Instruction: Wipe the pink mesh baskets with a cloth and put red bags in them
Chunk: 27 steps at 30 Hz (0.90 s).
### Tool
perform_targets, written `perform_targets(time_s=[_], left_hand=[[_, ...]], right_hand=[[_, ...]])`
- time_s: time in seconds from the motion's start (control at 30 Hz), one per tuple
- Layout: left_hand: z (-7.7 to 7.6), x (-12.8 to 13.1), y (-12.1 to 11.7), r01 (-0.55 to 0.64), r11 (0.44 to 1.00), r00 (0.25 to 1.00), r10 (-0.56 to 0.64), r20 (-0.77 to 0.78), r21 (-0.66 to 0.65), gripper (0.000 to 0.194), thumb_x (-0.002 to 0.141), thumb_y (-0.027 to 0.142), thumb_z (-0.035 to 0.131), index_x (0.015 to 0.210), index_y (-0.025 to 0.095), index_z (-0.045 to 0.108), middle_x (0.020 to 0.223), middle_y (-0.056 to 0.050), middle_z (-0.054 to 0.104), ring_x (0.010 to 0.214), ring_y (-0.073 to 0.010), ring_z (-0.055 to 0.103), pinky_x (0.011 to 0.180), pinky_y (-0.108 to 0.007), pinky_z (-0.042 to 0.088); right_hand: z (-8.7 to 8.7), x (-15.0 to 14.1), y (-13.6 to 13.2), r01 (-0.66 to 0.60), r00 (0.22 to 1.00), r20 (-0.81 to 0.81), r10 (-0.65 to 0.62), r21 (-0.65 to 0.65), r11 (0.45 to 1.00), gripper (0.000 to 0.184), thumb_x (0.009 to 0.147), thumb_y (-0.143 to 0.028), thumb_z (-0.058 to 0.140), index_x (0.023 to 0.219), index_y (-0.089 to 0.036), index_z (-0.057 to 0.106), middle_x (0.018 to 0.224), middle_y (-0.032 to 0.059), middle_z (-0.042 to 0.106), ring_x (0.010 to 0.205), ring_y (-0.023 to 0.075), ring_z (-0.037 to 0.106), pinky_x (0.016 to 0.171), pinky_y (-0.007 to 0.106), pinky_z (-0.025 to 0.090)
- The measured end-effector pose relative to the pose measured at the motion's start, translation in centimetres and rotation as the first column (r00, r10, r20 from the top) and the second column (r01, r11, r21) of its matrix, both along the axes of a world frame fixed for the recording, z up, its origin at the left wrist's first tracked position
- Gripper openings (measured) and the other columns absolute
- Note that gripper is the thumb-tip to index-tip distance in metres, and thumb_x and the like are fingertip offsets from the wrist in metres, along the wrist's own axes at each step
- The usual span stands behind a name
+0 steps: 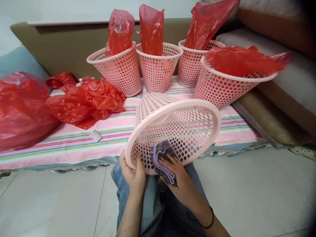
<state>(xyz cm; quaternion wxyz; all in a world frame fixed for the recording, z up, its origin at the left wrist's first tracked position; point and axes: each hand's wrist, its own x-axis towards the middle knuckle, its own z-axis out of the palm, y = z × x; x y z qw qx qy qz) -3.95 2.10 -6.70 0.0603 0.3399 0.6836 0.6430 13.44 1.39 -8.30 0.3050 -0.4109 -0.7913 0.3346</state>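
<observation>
A pink perforated plastic wastebasket (153, 115) lies tilted over my knees, its mouth facing me. My left hand (134, 174) is closed on the rim at the lower left, thumb inside and the other fingers around the outside. With my right hand (179, 179) I hold a folded dark grey cleaning cloth (163, 161) with purple edging. The cloth presses against the inner wall near the rim's lower edge. Part of my right fingers lies over the cloth.
Several similar pink baskets (159, 74) with red plastic bags stand behind on a striped cover (113, 135). Crumpled red bags (86, 102) and a large red bag (24, 112) lie at left, near a small white piece (96, 135). Cushions (278, 82) are stacked at right.
</observation>
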Motion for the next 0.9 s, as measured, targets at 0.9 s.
perform_targets(time_s=[0.9], left_hand=[[0.4,-0.1,-0.3,-0.003,0.999,1.0,0.004,0.011,-0.037,0.036,0.079,0.045,0.069,0.107,0.026,0.059,0.096,-0.003,0.067,0.087,-0.0214,0.068,0.08,-0.034,0.057]], right_hand=[[0.7,0.6,-0.1,-0.019,0.996,-0.084,0.004,-0.18,0.984,0.043,0.093,-0.031,0.063,0.136,-0.03,0.064,0.145,0.0063,0.056,0.145,0.0324,0.039,0.12,0.065,0.028]])
